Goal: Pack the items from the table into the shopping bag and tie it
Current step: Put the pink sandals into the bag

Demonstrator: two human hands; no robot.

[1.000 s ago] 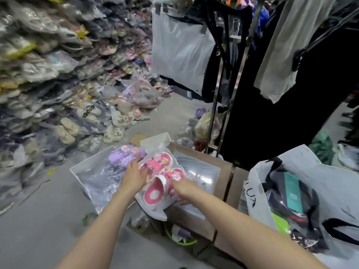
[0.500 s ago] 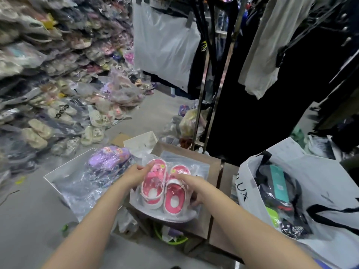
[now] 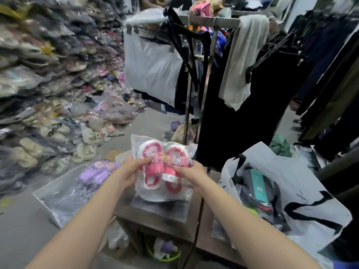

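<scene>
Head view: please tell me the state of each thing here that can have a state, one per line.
Pink slippers packet: sealed in clear plastic, lifted, held by both hands.
Left hand: gripping the packet's left edge.
Right hand: gripping the packet's right edge.
Shopping bag: open, untied, already part filled.
Purple slippers packet: lying on the table, not packed yet.

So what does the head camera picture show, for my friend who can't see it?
Two bare hands, left hand and right hand, hold up a clear packet of pink slippers. An open white shopping bag sits to the right, purple slippers to the left.
</scene>
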